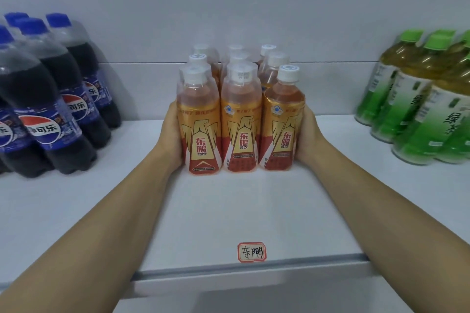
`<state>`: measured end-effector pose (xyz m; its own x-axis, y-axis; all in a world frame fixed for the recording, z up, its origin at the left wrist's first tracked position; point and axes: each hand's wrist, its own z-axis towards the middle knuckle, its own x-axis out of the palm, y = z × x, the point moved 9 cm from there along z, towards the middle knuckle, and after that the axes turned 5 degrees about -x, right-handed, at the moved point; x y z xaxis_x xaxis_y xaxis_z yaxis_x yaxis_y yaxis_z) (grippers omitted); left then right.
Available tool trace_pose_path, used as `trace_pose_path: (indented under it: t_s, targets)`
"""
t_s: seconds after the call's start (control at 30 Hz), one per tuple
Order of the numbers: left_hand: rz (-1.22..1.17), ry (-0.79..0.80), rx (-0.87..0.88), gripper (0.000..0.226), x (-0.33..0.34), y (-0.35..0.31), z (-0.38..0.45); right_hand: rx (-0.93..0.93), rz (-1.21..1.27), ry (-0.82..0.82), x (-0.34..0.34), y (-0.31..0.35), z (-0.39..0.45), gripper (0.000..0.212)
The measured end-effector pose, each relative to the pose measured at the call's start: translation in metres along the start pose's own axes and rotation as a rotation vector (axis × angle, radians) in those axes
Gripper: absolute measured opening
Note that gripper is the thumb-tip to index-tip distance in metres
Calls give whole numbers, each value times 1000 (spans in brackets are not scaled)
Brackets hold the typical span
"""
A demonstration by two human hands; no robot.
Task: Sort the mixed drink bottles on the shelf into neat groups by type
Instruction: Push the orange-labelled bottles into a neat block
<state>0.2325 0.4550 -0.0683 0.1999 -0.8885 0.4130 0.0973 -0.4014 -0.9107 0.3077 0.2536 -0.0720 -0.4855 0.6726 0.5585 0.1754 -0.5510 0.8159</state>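
Observation:
A block of several orange energy drink bottles (240, 119) with white caps and red-gold labels stands in rows of three in the middle of the white shelf (241, 211). My left hand (171, 134) presses flat against the block's left side. On the opposite side my right hand (309, 134) presses against the right front bottle. Both hands squeeze the group from the sides. Several dark cola bottles (50, 99) with blue caps stand grouped at the left. Several green tea bottles (419, 101) with green caps stand grouped at the right.
A small red-edged handwritten label (251, 251) is stuck near the shelf's front edge (241, 270), in front of the orange bottles. A white back wall closes the shelf behind the bottles. Bare shelf lies between the three groups.

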Motion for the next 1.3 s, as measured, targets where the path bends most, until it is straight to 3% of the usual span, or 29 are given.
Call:
trace_pose_path:
  t_s: [0.73, 0.97, 1.3]
  targets:
    - [-71, 1, 10, 42, 4, 1, -5, 23, 3, -4, -2, -3, -1, 67]
    - [-62, -43, -9, 58, 4, 1, -5, -20, 19, -50, -3, 0, -3, 61]
    - [-19, -61, -7, 61, 4, -3, -11, -44, -16, -67, -8, 0, -2, 68]
